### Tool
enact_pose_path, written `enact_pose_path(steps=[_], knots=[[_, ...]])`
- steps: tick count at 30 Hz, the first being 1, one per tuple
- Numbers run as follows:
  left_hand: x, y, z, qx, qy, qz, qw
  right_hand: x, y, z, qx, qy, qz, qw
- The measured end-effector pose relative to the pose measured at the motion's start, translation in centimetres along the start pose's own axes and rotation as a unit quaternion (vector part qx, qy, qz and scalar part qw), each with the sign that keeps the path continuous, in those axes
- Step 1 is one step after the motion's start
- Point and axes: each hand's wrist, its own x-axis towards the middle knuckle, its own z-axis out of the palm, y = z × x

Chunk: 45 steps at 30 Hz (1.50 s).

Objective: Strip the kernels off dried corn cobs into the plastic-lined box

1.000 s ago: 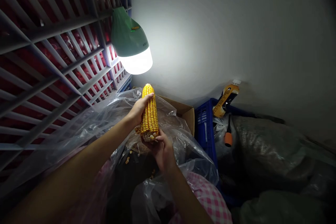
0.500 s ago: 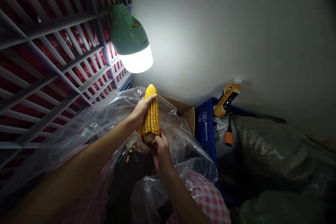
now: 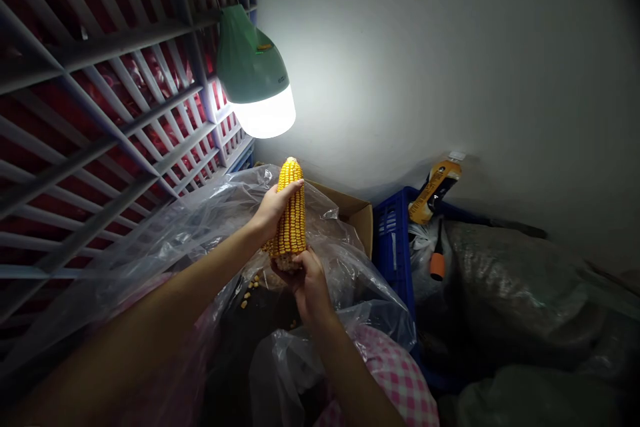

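Observation:
A yellow corn cob [image 3: 292, 220] is held upright and slightly tilted in front of me, kernels covering most of it. Its lower end is bare and pale. My left hand [image 3: 275, 208] is closed round the upper part, thumb lying across the kernels. At the bottom, my right hand [image 3: 311, 280] grips the bare end, with its thumb pressed on the lowest kernels. Some of its fingers are hidden behind the cob. Below the hands, several loose kernels [image 3: 245, 302] lie on a dark surface beside the clear plastic sheet [image 3: 345, 267].
A lit green lamp [image 3: 255, 70] hangs above the cob, against a slatted crate [image 3: 165, 160] on the left. Behind the plastic stands a cardboard box [image 3: 357, 213]. To the right, a blue crate [image 3: 400, 240] holds bags and an orange-ended tool [image 3: 437, 265]. A pale wall [image 3: 450, 47] rises behind.
The right thumb has moved up onto the lower rows of kernels, and more loose kernels show below. The left hand keeps its hold on the cob.

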Motion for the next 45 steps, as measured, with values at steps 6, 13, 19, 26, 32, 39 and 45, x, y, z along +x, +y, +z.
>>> enact_pose_path(steps=[6, 13, 19, 26, 32, 39, 45], knots=[[0.2, 0.65, -0.19, -0.024, 0.0, -0.047, 0.999, 0.02, -0.62, -0.27, 0.06, -0.029, 0.015, 0.998], [-0.16, 0.28, 0.02, 0.006, -0.006, -0.019, 1.0, 0.3, -0.23, -0.38, 0.066, -0.006, 0.033, 0.997], [-0.21, 0.31, 0.07, 0.005, -0.017, -0.012, 1.0, 0.08, -0.06, -0.2, 0.054, -0.007, 0.028, 0.998], [0.0, 0.98, -0.1, -0.035, 0.0, -0.07, 0.997, -0.18, -0.81, -0.03, 0.075, -0.02, 0.017, 0.997], [-0.13, 0.64, -0.01, -0.007, -0.01, -0.009, 1.0, 0.26, -0.57, 0.0, 0.07, 0.02, 0.032, 0.997], [-0.39, 0.16, 0.09, 0.011, -0.022, 0.013, 1.0, 0.48, -0.46, -0.25, 0.059, 0.018, 0.059, 0.996], [-0.28, 0.14, 0.06, 0.012, -0.028, 0.007, 1.0, 0.28, -0.45, -0.3, 0.064, 0.01, 0.045, 0.997]])
